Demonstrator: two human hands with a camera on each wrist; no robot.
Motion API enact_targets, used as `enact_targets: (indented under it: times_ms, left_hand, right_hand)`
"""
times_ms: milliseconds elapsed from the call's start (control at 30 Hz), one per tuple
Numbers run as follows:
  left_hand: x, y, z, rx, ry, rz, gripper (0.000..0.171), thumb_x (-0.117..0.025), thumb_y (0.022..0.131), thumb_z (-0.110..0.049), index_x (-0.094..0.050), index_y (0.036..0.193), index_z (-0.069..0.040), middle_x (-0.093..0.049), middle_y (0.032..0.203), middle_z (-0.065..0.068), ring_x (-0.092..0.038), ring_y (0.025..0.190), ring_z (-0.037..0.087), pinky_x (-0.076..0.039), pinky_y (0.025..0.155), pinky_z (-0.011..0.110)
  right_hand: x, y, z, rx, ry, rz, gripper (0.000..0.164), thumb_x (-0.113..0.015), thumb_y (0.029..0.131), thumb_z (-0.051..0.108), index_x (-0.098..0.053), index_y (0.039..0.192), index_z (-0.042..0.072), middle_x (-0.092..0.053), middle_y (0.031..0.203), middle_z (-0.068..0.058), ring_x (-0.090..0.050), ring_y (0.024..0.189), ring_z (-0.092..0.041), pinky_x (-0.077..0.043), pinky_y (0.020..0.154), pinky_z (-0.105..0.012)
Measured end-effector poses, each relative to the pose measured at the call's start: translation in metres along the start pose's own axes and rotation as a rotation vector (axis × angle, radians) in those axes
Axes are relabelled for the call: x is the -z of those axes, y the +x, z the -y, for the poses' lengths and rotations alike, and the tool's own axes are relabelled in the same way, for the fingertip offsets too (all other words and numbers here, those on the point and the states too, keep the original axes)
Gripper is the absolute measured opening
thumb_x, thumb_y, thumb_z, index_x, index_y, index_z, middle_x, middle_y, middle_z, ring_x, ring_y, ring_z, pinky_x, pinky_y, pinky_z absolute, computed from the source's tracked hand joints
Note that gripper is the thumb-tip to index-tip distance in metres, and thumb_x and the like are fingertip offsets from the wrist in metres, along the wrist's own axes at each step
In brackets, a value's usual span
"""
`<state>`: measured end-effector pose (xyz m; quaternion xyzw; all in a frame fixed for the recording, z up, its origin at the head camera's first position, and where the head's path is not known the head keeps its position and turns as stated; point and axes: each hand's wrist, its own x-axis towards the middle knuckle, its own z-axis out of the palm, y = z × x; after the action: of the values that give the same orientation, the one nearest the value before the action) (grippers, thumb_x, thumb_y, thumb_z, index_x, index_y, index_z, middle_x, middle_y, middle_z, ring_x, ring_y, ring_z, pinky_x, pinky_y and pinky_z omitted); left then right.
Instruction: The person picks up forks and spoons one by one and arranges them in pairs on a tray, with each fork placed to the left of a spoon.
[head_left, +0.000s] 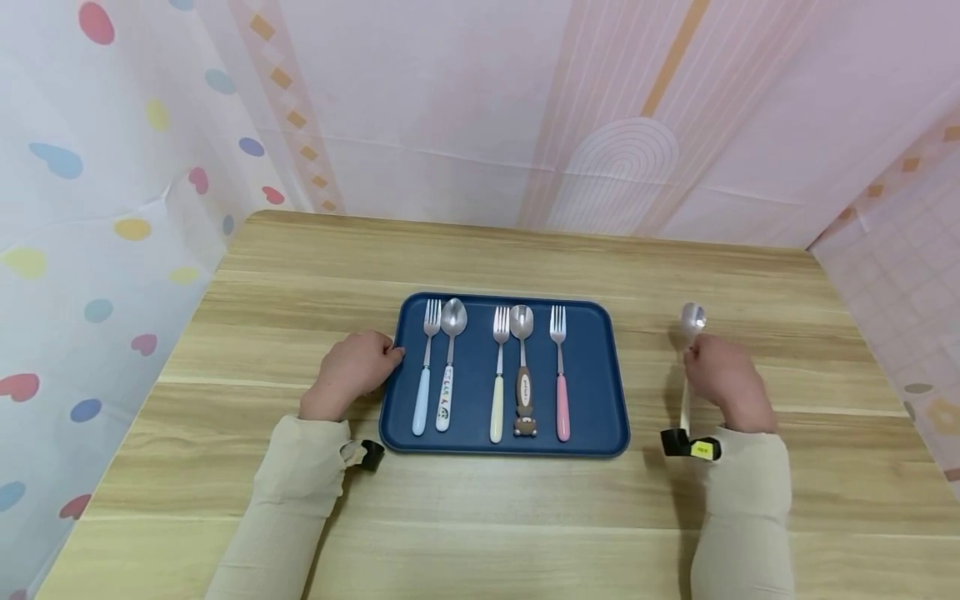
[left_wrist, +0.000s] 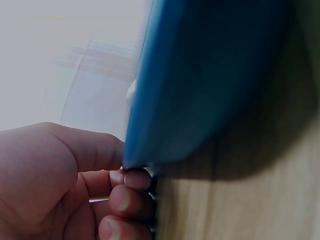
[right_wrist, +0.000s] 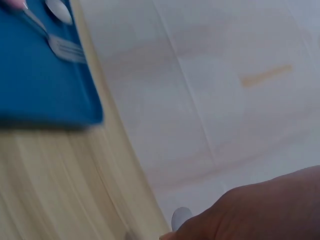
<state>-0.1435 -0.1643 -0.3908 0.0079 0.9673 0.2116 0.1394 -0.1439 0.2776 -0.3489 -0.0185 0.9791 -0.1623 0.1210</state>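
Note:
A dark blue tray (head_left: 472, 375) rests on the wooden table, and my left hand (head_left: 355, 367) pinches its left edge. In the left wrist view, the thumb (left_wrist: 95, 147) lies against the tray edge with the other fingers curled beneath. To the right of the tray, my right hand (head_left: 726, 375) grips a metal spoon (head_left: 693, 318), bowl pointing away; part of its pale handle shows below the hand. On the tray lie a blue-handled fork (head_left: 422, 400), a white patterned spoon (head_left: 445, 400), a cream-handled fork (head_left: 497, 408), a brown bear-handled spoon (head_left: 523, 387) and a pink-handled fork (head_left: 562, 408).
The wooden table (head_left: 525, 525) stretches around the tray on all sides. A patterned curtain (head_left: 450, 108) hangs behind its far edge, and a dotted one (head_left: 97, 275) hangs on the left. Dark wrist straps (head_left: 675, 442) sit at both sleeves.

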Motion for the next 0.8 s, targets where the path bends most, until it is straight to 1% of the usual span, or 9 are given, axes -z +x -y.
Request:
enact_targets:
  times_ms: [167,367,567,700,800]
  left_hand:
    - [0.001,-0.001,-0.001,-0.005,0.0,0.002,0.039,-0.047,0.094,-0.025,-0.044,0.057,-0.012,-0.041,0.051,0.0,-0.045,0.046,0.018,-0.033,0.042,0.026]
    - [0.001,-0.001,-0.001,-0.005,0.006,0.001,0.039,-0.047,0.094,-0.025,-0.044,0.057,-0.012,-0.041,0.052,0.001,-0.045,0.047,0.018,-0.033,0.043,0.027]
    - [0.001,-0.001,0.0,-0.002,0.007,-0.005,0.039,-0.047,0.093,-0.026,-0.043,0.057,-0.012,-0.041,0.052,0.0,-0.045,0.047,0.018,-0.033,0.043,0.027]
    - [0.001,-0.001,0.0,0.001,0.005,-0.006,0.039,-0.048,0.093,-0.026,-0.044,0.057,-0.012,-0.041,0.052,0.0,-0.045,0.047,0.018,-0.032,0.043,0.027]
    - [0.001,-0.001,0.0,-0.01,0.001,-0.018,0.039,-0.049,0.093,-0.025,-0.044,0.056,-0.012,-0.041,0.052,0.001,-0.045,0.047,0.018,-0.032,0.043,0.027]
  right_hand:
    - [-0.009,0.005,0.021,0.058,-0.028,-0.022,0.023,-0.037,0.094,0.013,-0.052,0.085,-0.002,-0.049,0.066,-0.01,-0.046,0.056,-0.021,-0.04,0.047,-0.032]
    - [-0.017,0.007,0.037,0.066,-0.036,-0.048,0.023,-0.038,0.095,0.017,-0.053,0.087,0.001,-0.048,0.065,-0.009,-0.046,0.055,-0.021,-0.037,0.043,-0.033]
    - [-0.028,0.012,0.052,0.101,-0.035,-0.07,0.021,-0.042,0.093,0.016,-0.056,0.086,0.002,-0.049,0.063,-0.007,-0.045,0.052,-0.02,-0.036,0.042,-0.031]
    - [-0.036,0.018,0.062,0.115,-0.039,-0.071,0.019,-0.044,0.092,0.016,-0.056,0.084,0.003,-0.049,0.063,-0.007,-0.046,0.052,-0.019,-0.036,0.042,-0.029]
    - [-0.042,0.02,0.067,0.118,-0.039,-0.064,0.018,-0.045,0.091,0.016,-0.055,0.083,0.003,-0.048,0.062,-0.007,-0.047,0.052,-0.019,-0.037,0.042,-0.029]
